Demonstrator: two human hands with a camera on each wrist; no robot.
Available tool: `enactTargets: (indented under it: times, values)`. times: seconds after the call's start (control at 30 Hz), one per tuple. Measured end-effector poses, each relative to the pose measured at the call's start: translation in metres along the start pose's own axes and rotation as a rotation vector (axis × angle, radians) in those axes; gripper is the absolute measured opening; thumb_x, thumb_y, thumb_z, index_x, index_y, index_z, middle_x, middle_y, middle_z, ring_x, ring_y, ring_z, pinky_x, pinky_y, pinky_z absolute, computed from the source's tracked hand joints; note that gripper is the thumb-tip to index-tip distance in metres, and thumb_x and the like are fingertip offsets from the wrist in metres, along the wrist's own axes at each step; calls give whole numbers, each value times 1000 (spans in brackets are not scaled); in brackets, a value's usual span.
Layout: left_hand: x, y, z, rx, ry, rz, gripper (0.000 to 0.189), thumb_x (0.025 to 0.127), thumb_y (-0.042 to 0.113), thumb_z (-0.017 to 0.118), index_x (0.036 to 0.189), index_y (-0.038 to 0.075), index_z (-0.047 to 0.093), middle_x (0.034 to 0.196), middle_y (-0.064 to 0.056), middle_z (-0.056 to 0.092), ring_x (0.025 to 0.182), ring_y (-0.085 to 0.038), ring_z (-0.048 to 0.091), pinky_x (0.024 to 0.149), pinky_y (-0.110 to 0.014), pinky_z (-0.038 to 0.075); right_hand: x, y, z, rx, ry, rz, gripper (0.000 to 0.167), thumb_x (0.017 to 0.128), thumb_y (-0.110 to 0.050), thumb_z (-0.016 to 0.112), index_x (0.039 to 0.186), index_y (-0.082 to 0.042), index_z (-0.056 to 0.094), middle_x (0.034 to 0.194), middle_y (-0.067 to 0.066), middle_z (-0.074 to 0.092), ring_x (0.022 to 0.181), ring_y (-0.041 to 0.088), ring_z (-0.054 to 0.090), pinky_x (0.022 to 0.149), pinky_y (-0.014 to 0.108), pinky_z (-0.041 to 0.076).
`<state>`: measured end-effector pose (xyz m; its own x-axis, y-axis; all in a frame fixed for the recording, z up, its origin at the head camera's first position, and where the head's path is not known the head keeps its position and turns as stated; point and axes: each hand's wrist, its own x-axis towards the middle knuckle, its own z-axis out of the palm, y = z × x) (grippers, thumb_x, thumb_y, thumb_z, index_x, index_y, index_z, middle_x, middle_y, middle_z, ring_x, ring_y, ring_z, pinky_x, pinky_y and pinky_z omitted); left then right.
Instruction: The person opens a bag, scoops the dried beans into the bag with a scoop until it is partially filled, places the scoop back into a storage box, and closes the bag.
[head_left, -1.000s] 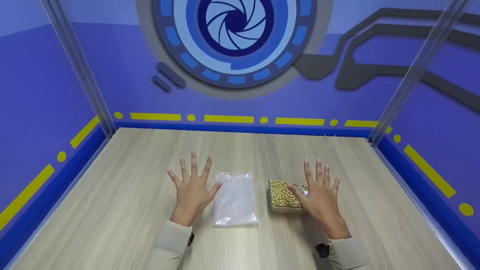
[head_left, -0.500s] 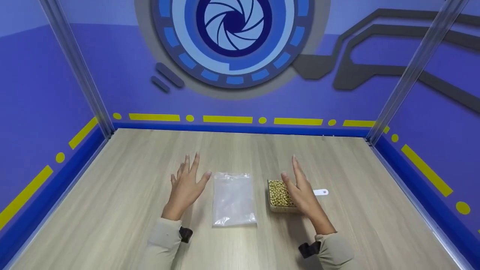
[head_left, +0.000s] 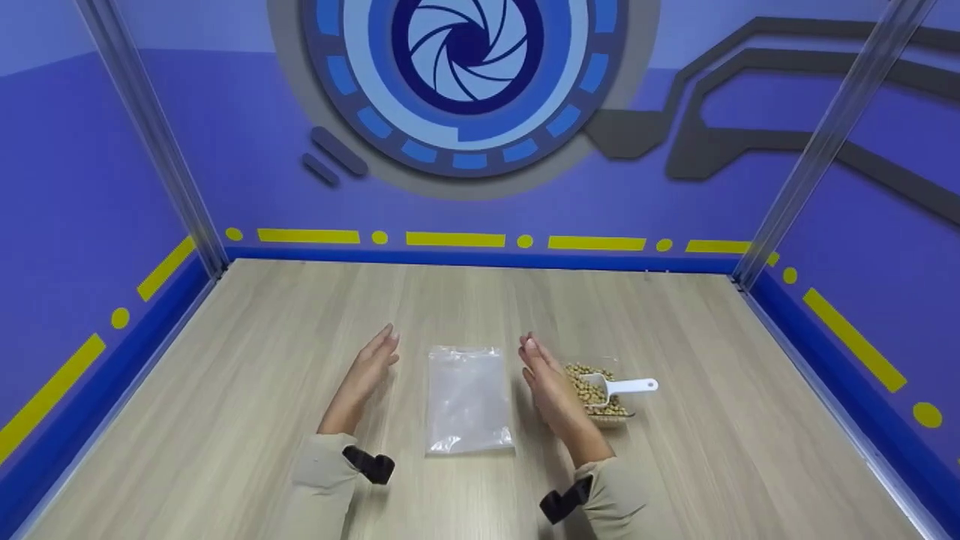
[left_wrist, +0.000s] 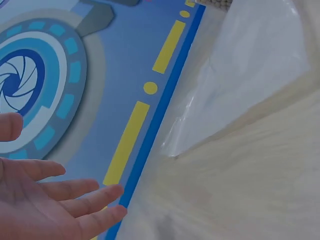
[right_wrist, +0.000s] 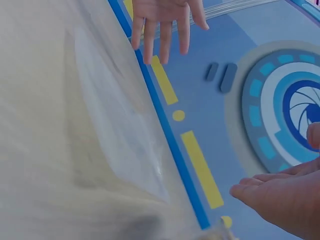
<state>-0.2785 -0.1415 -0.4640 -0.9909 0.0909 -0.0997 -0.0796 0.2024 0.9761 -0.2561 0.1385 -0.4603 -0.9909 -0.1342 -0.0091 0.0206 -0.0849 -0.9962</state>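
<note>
A clear plastic bag (head_left: 469,401) lies flat on the table between my hands. To its left is my left hand (head_left: 367,371), held on edge above the tabletop and holding nothing; in the left wrist view the fingers (left_wrist: 82,206) are extended and spread. My right hand (head_left: 553,390), also with nothing in it, is between the bag and a clear box (head_left: 611,422) of pale yellow, round beans (head_left: 616,401), hiding the box's left part. Its fingers look extended in the right wrist view, where the palm (right_wrist: 287,200) faces up. A white scoop (head_left: 634,385) rests in the beans, handle pointing right.
Blue panels with yellow dashes border the wood-grain table (head_left: 247,360) at the back and both sides. Metal posts (head_left: 806,165) stand at the back corners. Each wrist carries a black strap-on device (head_left: 371,465).
Both hands have turned from palms down to on edge, fingers now closer together. My right hand has moved left off the box, uncovering the scoop. My left hand has moved slightly left and lower.
</note>
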Motion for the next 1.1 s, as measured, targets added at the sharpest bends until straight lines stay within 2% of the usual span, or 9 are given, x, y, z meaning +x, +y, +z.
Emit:
enactTargets:
  times: [0.07,0.2,0.3,0.4,0.57,0.67,0.93,1.1]
  values:
    - [2,-3,1,-49,-2,-40,62,103,40,33,154,6,20,155,-24,26,137,-41,36,114,-52,26,4,4,5,63,-18,23,63,105,-31,30,150,9,11,158,23,13,147,35,11,119,46,11]
    - [7,-9,3,-172,-16,-97,62,104,36,33,153,1,17,154,-25,26,138,-41,34,114,-47,28,10,13,14,98,-28,60,63,106,-31,28,150,11,10,158,24,11,147,36,10,119,47,9]
    - [10,-15,5,-267,-30,-131,64,104,35,33,152,-3,14,154,-26,26,139,-41,33,115,-47,28,14,19,20,98,8,76,64,105,-31,28,149,12,11,158,25,11,147,36,10,120,46,8]
    - [13,-20,5,-309,-39,-158,64,104,34,33,152,-4,14,153,-26,27,138,-40,34,114,-47,28,18,25,24,86,65,94,66,105,-33,30,149,12,10,157,27,8,147,38,7,120,46,6]
    - [16,-26,6,-317,-53,-184,61,104,33,30,150,-6,19,152,-27,30,136,-40,38,113,-48,30,23,36,27,4,168,147,67,104,-38,32,151,7,14,159,24,9,147,37,4,120,47,4]
    - [18,-29,7,-307,-41,-190,60,104,33,30,148,-7,23,150,-28,33,134,-40,41,111,-48,33,25,40,28,4,185,160,66,104,-36,32,151,7,15,158,24,9,147,38,4,119,48,4]
    - [22,-36,7,-291,9,-221,54,103,29,33,138,-13,36,138,-28,47,122,-36,53,104,-43,42,31,45,31,172,118,201,64,104,-24,29,149,13,1,157,29,-3,147,39,-3,120,46,2]
    - [25,-40,9,-302,22,-235,50,103,26,35,133,-14,41,131,-26,52,114,-30,58,99,-38,45,34,48,32,249,101,214,62,104,-20,28,148,15,2,156,32,2,146,41,3,119,47,5]
